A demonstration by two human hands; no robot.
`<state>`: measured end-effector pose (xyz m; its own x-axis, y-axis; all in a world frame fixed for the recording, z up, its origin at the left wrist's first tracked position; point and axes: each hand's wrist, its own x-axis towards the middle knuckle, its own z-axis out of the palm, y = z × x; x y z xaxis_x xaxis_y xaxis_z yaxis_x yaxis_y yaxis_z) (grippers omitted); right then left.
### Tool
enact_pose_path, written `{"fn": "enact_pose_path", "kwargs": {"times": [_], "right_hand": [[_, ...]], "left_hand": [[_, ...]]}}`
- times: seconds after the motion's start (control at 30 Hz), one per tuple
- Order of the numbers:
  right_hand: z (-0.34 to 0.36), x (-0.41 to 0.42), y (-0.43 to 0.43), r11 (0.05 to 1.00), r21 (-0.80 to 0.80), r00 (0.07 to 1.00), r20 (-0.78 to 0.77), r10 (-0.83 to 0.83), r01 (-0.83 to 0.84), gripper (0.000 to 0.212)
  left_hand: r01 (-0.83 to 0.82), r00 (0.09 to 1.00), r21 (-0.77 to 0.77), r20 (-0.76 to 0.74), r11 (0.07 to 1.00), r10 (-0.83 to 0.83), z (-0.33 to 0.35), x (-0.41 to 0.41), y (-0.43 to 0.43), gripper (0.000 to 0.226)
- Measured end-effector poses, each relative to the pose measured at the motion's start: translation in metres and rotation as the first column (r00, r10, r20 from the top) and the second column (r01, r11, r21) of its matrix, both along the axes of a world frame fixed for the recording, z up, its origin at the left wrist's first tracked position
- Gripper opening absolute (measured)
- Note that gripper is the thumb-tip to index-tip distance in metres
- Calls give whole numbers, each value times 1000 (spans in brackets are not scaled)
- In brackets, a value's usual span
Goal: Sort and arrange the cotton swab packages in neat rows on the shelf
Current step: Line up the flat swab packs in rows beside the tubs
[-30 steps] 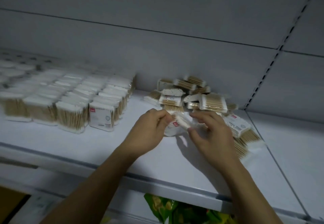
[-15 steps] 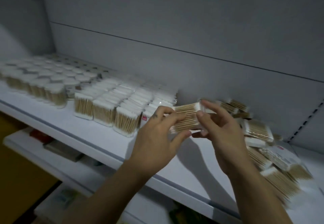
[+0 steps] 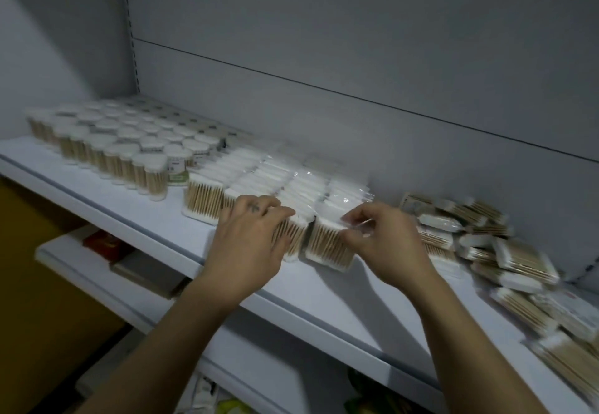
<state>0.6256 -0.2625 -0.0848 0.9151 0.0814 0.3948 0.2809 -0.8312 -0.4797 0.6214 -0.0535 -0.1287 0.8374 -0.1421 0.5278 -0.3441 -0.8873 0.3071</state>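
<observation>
both hands are at the front edge of the shelf (image 3: 324, 287). right hand (image 3: 385, 245) is pinching the top of a pack (image 3: 327, 241) standing upright at the right end of the rows (image 3: 275, 180). left hand (image 3: 249, 238) lies flat against the neighbouring pack, fingers loose. messy pile (image 3: 486, 245) sits toward the right end, tubes (image 3: 129, 144) toward the left back corner.

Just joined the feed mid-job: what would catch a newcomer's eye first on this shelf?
Both hands at center: the left hand steadies the front of the upright rows, while the right hand pinches the newest package at the row's end. A loose pile of packages sprawls to the right.
</observation>
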Motion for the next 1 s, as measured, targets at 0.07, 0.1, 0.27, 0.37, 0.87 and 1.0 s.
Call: {"fn": "enact_pose_path", "kwargs": {"times": [0.07,0.1,0.27,0.37,0.87,1.0], "right_hand": [[-10,4,10,990,-128,997,49,-51,57,16],[-14,5,12,979,-189,994,83,-66,81,17],[-21,5,15,946,-301,983,173,-67,117,16],[-22,2,16,920,-374,989,133,-68,114,24],[-4,45,-102,863,-255,900,88,-428,435,47],[-25,66,-126,760,-458,861,23,-508,460,60]], "left_hand": [[15,1000,34,-20,999,-14,-3,4,0,40],[20,999,47,-25,999,-19,-5,5,0,40],[34,999,84,4,996,-35,-5,11,3,33],[23,999,126,28,992,-27,0,14,1,33],[386,922,280,-86,879,-377,78,78,-110,44],[433,901,431,-227,792,-369,86,130,-180,53]]}}
